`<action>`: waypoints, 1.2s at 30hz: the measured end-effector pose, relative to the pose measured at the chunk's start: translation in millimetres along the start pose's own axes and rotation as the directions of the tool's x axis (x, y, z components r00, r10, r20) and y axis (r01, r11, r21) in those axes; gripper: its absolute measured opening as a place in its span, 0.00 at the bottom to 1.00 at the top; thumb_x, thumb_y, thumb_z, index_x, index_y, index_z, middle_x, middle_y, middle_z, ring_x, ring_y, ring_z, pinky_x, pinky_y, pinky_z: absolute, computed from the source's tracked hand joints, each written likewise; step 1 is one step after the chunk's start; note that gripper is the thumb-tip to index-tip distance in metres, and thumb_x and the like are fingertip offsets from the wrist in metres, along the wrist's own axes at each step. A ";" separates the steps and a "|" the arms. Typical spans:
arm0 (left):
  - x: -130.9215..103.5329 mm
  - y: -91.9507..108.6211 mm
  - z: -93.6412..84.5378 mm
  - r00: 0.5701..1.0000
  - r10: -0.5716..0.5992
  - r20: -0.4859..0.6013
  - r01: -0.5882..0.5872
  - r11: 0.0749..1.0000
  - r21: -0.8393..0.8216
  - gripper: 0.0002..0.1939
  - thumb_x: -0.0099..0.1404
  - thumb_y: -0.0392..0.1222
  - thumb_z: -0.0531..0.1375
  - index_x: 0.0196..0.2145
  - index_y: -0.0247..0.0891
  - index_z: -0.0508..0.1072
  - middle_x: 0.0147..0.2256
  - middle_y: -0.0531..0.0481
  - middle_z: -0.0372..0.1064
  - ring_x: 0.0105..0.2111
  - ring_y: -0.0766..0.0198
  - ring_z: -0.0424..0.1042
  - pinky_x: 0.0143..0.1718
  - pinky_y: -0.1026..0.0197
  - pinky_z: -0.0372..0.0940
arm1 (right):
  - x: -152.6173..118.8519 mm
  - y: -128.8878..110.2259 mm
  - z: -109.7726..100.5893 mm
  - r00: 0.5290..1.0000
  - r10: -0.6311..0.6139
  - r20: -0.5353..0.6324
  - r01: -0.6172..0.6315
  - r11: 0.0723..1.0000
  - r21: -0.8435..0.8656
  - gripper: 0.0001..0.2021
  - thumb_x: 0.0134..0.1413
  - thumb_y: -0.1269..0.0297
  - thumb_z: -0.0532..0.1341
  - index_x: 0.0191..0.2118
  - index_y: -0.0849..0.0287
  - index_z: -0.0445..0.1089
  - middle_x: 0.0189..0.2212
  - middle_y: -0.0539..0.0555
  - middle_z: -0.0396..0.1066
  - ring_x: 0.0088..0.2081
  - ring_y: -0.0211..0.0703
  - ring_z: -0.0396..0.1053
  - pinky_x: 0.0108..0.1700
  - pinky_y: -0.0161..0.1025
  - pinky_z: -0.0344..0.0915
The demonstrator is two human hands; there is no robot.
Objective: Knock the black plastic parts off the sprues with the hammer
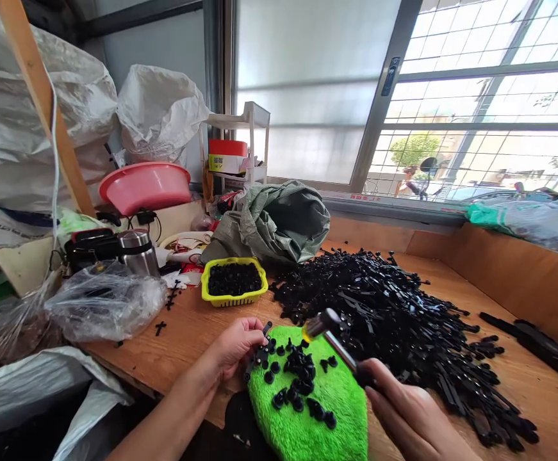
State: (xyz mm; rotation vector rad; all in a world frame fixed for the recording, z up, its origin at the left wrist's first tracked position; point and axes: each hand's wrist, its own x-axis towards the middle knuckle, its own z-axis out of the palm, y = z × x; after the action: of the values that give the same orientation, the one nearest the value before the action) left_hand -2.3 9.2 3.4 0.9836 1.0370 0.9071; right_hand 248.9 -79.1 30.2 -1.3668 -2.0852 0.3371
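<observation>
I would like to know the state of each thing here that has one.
Hammer: gripped in right hand
Left hand: closed on black piece
Green towel: scattered with small black parts
Yellow basket: full
Gray-green sack: mouth open
Steel flask: upright
Black heap: loosely piled

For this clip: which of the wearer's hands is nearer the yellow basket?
Left. The left hand is just on the wearer's side of the yellow basket; the right hand, holding a hammer, is farther right.
</observation>
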 end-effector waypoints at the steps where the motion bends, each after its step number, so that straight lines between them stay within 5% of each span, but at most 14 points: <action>1: 0.4 0.2 -0.4 1.000 0.001 0.000 -0.001 1.000 0.016 0.09 0.40 0.34 0.57 0.21 0.37 0.58 0.15 0.61 0.56 0.13 0.77 0.52 0.14 0.71 0.43 | 11.2 -6.2 4.4 0.999 -0.029 0.016 0.029 1.000 -0.004 0.16 0.59 0.52 0.44 0.34 0.54 0.63 0.28 0.54 0.69 0.30 0.46 0.67 0.28 0.36 0.61; 7: 5.3 -0.5 -3.1 1.000 0.022 0.021 -0.023 0.999 0.036 0.08 0.39 0.34 0.57 0.20 0.37 0.58 0.15 0.60 0.57 0.13 0.76 0.53 0.15 0.70 0.44 | 35.9 -13.3 29.1 0.994 -0.046 0.096 0.059 0.990 -0.131 0.13 0.60 0.60 0.40 0.27 0.54 0.54 0.19 0.50 0.60 0.20 0.45 0.59 0.23 0.39 0.50; 18: 6.9 2.2 -2.5 0.999 -0.029 0.029 0.029 1.000 -0.002 0.09 0.40 0.34 0.58 0.20 0.37 0.59 0.14 0.61 0.56 0.13 0.76 0.50 0.15 0.70 0.41 | 40.3 -14.6 35.8 0.991 -0.033 0.133 0.062 0.973 -0.221 0.11 0.59 0.62 0.41 0.27 0.55 0.53 0.17 0.49 0.56 0.19 0.44 0.55 0.22 0.39 0.43; 28: 4.4 -5.9 -3.5 0.999 -0.028 0.024 0.034 0.949 -0.314 0.09 0.40 0.30 0.59 0.23 0.34 0.64 0.19 0.57 0.62 0.19 0.73 0.61 0.22 0.70 0.55 | 37.3 -9.4 19.9 1.000 -0.029 -0.001 0.029 0.995 -0.097 0.20 0.62 0.51 0.38 0.30 0.55 0.59 0.23 0.51 0.66 0.24 0.43 0.63 0.25 0.37 0.55; 36: 7.0 -9.0 -4.6 0.998 -0.028 0.048 0.040 0.964 -0.263 0.10 0.40 0.31 0.59 0.23 0.35 0.63 0.18 0.57 0.62 0.17 0.74 0.60 0.20 0.71 0.53 | 25.6 -1.9 23.5 1.000 -0.008 0.021 0.010 0.996 -0.088 0.21 0.62 0.51 0.38 0.29 0.55 0.59 0.21 0.52 0.66 0.23 0.43 0.64 0.24 0.36 0.56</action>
State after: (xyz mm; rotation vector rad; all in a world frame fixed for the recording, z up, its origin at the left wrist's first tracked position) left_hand -3.7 14.0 -7.9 0.7565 0.8666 0.9636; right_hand 225.9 -54.2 22.0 -1.4097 -2.1452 0.2593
